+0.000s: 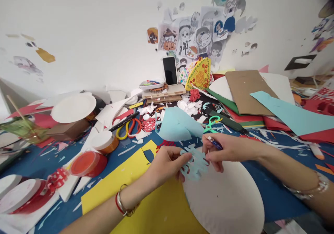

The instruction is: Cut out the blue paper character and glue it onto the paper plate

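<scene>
A light blue paper cutout (195, 164) with many openings hangs between my hands, above the edge of a white paper plate (227, 199). My left hand (172, 161) pinches its left side between thumb and fingers. At its right edge, the closed fingers of my right hand (216, 152) touch the paper. A dark blue pen-like tool (215, 143) with a white end is also held in my right hand. Yellow paper (156, 199) lies under my left forearm. Just beyond my hands is a larger light blue paper piece (177, 124).
Green-handled scissors (214, 122) and red and yellow scissors (129, 129) lie beyond my hands. Tubs, including an orange-red one (88, 163), stand at left. A phone (170, 70) leans by the wall. Brown cardboard (250, 91) and coloured paper lie at right, with scraps scattered around.
</scene>
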Demonstrator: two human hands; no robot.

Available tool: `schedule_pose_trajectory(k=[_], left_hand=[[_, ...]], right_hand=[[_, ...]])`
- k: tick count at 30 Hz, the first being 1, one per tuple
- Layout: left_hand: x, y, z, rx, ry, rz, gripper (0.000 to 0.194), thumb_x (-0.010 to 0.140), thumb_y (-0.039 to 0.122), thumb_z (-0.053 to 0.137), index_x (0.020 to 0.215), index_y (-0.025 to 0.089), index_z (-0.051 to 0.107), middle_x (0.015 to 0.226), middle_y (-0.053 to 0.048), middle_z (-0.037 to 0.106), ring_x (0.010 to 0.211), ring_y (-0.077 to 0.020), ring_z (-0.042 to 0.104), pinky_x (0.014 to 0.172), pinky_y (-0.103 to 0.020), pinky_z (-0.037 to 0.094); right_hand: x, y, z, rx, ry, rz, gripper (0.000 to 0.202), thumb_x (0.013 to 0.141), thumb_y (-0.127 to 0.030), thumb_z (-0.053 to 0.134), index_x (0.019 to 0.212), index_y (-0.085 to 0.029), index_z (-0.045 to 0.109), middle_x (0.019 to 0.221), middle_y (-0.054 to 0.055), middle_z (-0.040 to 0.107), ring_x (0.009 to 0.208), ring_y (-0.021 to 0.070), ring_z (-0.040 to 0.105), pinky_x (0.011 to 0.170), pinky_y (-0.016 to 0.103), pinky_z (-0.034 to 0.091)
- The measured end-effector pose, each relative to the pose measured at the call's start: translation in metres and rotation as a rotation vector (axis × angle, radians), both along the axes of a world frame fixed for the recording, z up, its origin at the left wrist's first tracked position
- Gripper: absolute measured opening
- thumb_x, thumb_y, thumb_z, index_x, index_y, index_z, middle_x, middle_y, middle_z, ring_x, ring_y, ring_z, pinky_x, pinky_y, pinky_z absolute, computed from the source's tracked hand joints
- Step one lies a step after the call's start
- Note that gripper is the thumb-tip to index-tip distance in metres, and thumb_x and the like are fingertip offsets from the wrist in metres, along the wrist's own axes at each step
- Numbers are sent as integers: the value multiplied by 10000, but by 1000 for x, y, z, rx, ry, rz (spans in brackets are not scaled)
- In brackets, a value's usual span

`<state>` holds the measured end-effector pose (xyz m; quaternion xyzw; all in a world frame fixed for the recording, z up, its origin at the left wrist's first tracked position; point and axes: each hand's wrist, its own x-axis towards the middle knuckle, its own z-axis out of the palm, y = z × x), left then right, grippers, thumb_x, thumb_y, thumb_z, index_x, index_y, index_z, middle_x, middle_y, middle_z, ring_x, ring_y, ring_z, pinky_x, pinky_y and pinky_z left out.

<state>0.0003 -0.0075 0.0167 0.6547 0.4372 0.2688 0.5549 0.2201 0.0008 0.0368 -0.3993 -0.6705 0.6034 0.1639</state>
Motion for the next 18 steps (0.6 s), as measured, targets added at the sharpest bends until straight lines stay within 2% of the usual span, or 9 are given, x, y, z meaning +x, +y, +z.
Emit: schedule_pose_trajectory(k=[2, 4, 5, 7, 9, 10, 12, 15, 18], left_hand=[[1, -2, -3, 96, 84, -66, 386, 800, 422, 632, 526, 162, 556, 467, 28, 478, 433, -99, 437, 435, -210, 335], [2, -3, -6, 205, 145, -88, 345, 806, 341, 634, 525, 165, 539, 503, 32, 440, 503, -101, 405, 493, -217, 318], [2, -3, -8, 272, 173, -96, 291, 810, 314, 631, 567, 166, 570, 552, 22, 476, 552, -115, 432, 533, -227, 340], [2, -2, -12, 513, 263, -118, 140, 852, 285, 597, 808, 171, 665, 751, -26, 597, 709, -167, 531, 652, -270, 417], [0, -2, -15, 818, 328, -108, 254, 897, 277, 561, 1108, 152, 625, 977, -92, 623, 878, -223, 574, 766, -341, 467], [-1, -2, -16, 952, 337, -95, 304, 914, 265, 545, 1187, 137, 584, 1042, -117, 611, 930, -238, 573, 798, -367, 477], [-4, -2, -16, 1119, 325, -121, 286, 931, 219, 522, 1200, 134, 570, 1085, -127, 604, 971, -239, 564, 834, -379, 483], [-7, -1, -13, 1228, 303, -355, 214, 929, 122, 472, 1062, 157, 636, 1101, -94, 642, 1025, -224, 566, 909, -362, 468], [-6, 1, -12, 1203, 317, -557, 231, 935, 117, 448, 1042, 146, 651, 1156, -98, 649, 1079, -234, 571, 955, -373, 457]], right_hand=[[10, 2, 2, 61, -138, 71, 205, 871, -317, 555, 783, -220, 397, 675, -45, 542, 447, 68, 439, 432, 216, 341], [17, 3, 1, 193, -188, 118, 192, 889, -314, 538, 769, -214, 426, 700, -37, 488, 525, 85, 390, 459, 217, 333], [19, 3, 0, 236, -188, 150, 181, 898, -308, 531, 775, -213, 438, 718, -30, 475, 571, 99, 390, 490, 222, 355], [20, 2, -2, 257, -193, 233, 125, 920, -297, 511, 839, -213, 466, 772, -14, 490, 639, 117, 414, 553, 235, 394], [18, -1, -3, 254, -230, 290, 76, 941, -292, 490, 930, -217, 483, 815, -4, 522, 660, 123, 438, 577, 243, 407], [17, -2, -3, 273, -248, 304, 78, 948, -291, 481, 957, -216, 495, 835, 1, 537, 677, 127, 460, 594, 247, 415], [16, -3, -5, 324, -250, 313, 119, 968, -281, 441, 999, -207, 529, 896, 21, 582, 753, 141, 523, 665, 262, 441], [19, -4, -9, 380, -234, 320, 203, 983, -234, 400, 1095, -200, 566, 1062, 54, 639, 939, 170, 585, 806, 299, 450], [24, -6, -14, 405, -267, 280, 172, 964, -249, 464, 1110, -199, 541, 999, 46, 667, 865, 161, 613, 733, 279, 461]])
